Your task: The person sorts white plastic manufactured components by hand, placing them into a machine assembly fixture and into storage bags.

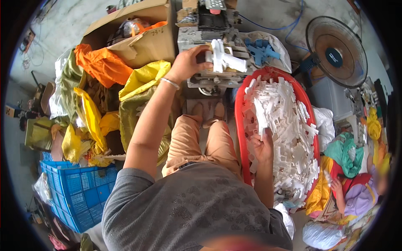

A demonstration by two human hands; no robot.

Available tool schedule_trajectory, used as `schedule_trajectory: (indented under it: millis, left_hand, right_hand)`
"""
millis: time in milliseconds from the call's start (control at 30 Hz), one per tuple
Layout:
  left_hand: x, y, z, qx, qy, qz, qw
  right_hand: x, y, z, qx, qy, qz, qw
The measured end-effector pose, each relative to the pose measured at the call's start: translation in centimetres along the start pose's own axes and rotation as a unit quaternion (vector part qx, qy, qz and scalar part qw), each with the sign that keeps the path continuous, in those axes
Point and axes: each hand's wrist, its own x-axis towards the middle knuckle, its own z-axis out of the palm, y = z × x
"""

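Observation:
My left hand (189, 62) is stretched forward and grips a white plastic part (224, 60), holding it against a small grey machine (209, 39) in front of my knees. A thin bracelet circles that wrist. My right hand (263, 147) reaches down into a red tub (239, 113) heaped with several white plastic parts (284, 125); its fingers curl around pieces in the pile, though the grip is partly hidden. I sit with my legs in tan trousers between the machine and the tub.
A cardboard box (144, 39) and orange and yellow bags (104, 83) pile at left, above a blue crate (79, 188). Blue plastic parts in a white bag (261, 50) lie beside the machine. A standing fan (336, 52) is at right. Another person (356, 188) sits at lower right.

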Motion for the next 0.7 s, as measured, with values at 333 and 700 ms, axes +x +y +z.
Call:
schedule_trajectory:
  millis: [333, 700]
  left_hand:
    - [0.0, -2.0, 0.6, -0.051, 0.002, -0.036, 0.998]
    - [0.5, -2.7, 1.3, -0.183, -0.043, -0.065, 0.98]
  right_hand:
    - [-2.1, -0.6, 2.2, -0.19, -0.064, 0.059, 0.978]
    - [-4.7, 1.4, 4.2, -0.48, -0.318, 0.245, 0.78]
